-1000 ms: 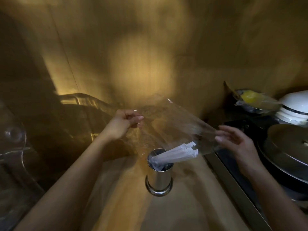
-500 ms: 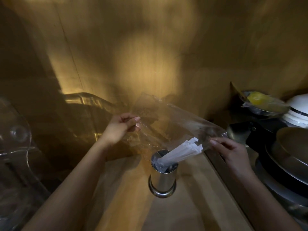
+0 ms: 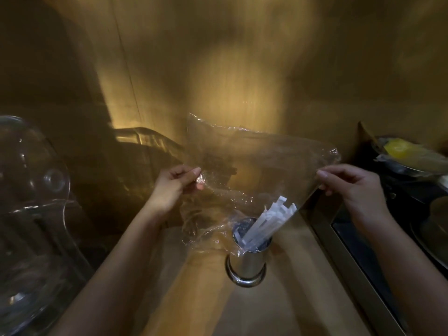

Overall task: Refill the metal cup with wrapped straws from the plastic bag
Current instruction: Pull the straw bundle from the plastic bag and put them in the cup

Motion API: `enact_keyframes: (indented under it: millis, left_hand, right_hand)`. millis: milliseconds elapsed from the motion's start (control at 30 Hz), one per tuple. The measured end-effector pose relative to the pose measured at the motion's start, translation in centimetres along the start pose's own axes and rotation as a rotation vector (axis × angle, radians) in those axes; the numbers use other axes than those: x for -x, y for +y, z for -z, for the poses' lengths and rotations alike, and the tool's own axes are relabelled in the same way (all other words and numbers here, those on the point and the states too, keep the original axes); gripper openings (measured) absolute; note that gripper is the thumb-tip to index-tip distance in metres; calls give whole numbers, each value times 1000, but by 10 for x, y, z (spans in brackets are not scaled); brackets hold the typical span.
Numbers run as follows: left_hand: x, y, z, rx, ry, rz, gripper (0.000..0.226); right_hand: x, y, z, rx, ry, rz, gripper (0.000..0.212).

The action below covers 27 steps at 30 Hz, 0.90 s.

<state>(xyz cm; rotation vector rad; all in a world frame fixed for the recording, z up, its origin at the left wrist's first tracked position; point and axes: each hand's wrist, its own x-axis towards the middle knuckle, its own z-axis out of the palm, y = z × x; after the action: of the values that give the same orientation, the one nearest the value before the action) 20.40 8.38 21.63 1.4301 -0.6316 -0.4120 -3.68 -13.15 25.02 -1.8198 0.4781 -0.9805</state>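
A shiny metal cup [image 3: 247,265] stands upright on the wooden counter, low in the middle of the view. A bunch of white wrapped straws [image 3: 269,221] leans out of it to the upper right. Above the cup a clear plastic bag [image 3: 254,161] is stretched wide, its lower open end draped over the cup's rim and around the straws. My left hand [image 3: 177,185] pinches the bag's left edge. On the opposite side, my right hand [image 3: 351,183] pinches the right edge, up and to the right of the straws.
A clear plastic chair [image 3: 31,202] stands at the left. At the right, a steel-edged unit [image 3: 344,251] holds a dark pan with a yellow item under plastic wrap [image 3: 400,151]. A wooden wall [image 3: 242,57] is close behind.
My right hand has closed on the bag's right edge and lifted it. The bag is spread wider and higher, and the straws stand steeper in the cup.
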Motion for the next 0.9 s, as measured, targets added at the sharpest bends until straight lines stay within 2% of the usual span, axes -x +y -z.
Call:
enact_keyframes:
  millis: [200,333,367,467,533,633,767,900]
  left_hand:
    - [3,-6,1,36,47,35,13]
    - [3,-14,3,66,72,82,8]
    - [5,-15,4,80,54,105,7]
    - [9,-19,9,76,-56,176,24]
    - [12,-22,10,-28,-94,188,15]
    - [14,-23,13,-139,-34,169,16]
    - [21,-20,23,-33,97,142,10]
    - [32,-23,31,4,231,202,7]
  right_hand:
    - [-5,7,-5,-43,-26,-36,17]
    - [7,30,-7,-27,-133,-169,24]
    - [11,37,-7,-8,-155,-201,22]
    - [19,53,-10,41,-167,-254,13]
    - [19,60,-13,51,-145,-274,13]
    - [12,59,-18,34,-119,-292,17]
    - [-2,35,-33,0,-140,-214,18]
    - [-14,11,-51,-30,-182,-115,11]
